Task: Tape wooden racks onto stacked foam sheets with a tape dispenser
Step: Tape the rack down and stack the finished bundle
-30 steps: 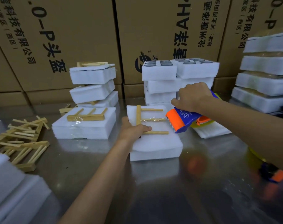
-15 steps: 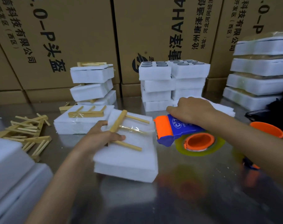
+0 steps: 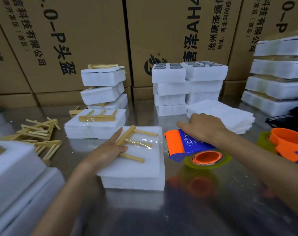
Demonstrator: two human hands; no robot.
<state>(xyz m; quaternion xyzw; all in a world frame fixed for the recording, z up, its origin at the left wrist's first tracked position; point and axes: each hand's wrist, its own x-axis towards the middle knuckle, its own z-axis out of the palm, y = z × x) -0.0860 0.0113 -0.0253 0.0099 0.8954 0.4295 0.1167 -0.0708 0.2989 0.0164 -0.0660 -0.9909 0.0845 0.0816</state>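
Firstly, cardboard boxes [image 3: 86,40] w/ black print walled off the whole back of the steel table [image 3: 204,206]. Foam packs [image 3: 279,82] stacked at far right, four high. Two more foam piles stood at back: centre pile [image 3: 187,89] w/ round recesses in its top, and a leaning pile [image 3: 104,87] at left w/ wooden pieces showing between layers. Thin foam sheets [image 3: 230,114] lay loose behind the right hand. Large foam block [image 3: 13,181] filled near-left corner.

Foam stack [image 3: 134,167] at centre, near table edge, carrying the wooden rack [image 3: 132,143]: one bar, three pegs pointing right, clear tape strip [image 3: 144,142] across middle peg. Finished stack [image 3: 95,125] w/ taped rack just behind it, at left. Loose racks [image 3: 40,138] heaped far left.

Left hand [image 3: 109,150]: fingers straight, pressing flat on rack's bar, index finger extended along it. Right hand [image 3: 202,128]: curled over tape dispenser [image 3: 187,145] (blue body, orange roller and hub), gripping it just beside stack's right edge, apart from foam. Second dispenser [image 3: 288,143] at right edge, partly cut off.
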